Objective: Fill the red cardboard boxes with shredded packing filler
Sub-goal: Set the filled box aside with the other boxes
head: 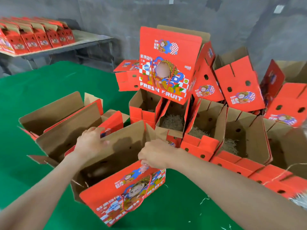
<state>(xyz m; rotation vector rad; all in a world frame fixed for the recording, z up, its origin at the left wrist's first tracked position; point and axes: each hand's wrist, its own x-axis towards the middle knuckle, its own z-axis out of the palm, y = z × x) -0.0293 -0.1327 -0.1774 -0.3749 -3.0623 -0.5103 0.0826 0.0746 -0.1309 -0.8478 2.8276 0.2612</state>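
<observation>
The nearest red box [123,193] stood open on the green cloth [49,90], close to the person and a bit tilted, with its picture side facing near. Both hands held it. The left hand [90,143] was on the far wall of the box, with its fingers curled over the top edge. The right hand [154,155] was clamped on the top edge of the near wall, at the right corner, with its fingers bent tight round the card. The inside of the box was brown and dark, and I could not tell if any filler lay in it. Just to the right and farther away stood a bunch of open boxes [207,117], touching each other. Pale shredded filler [172,122] lay in the bottom of some of them. A tall box [152,39] with the words FRESH FRUIT sat on top of them, and tipped boxes [239,83] leaned behind on the right. To the left of the held box were the left boxes [63,117], open, with brown flaps up. A few loose strands [204,200] lay on the cloth near the right arm. Far off on the left, a row of closed boxes [33,39] stood on a long table [93,39] by the grey wall [166,10].
</observation>
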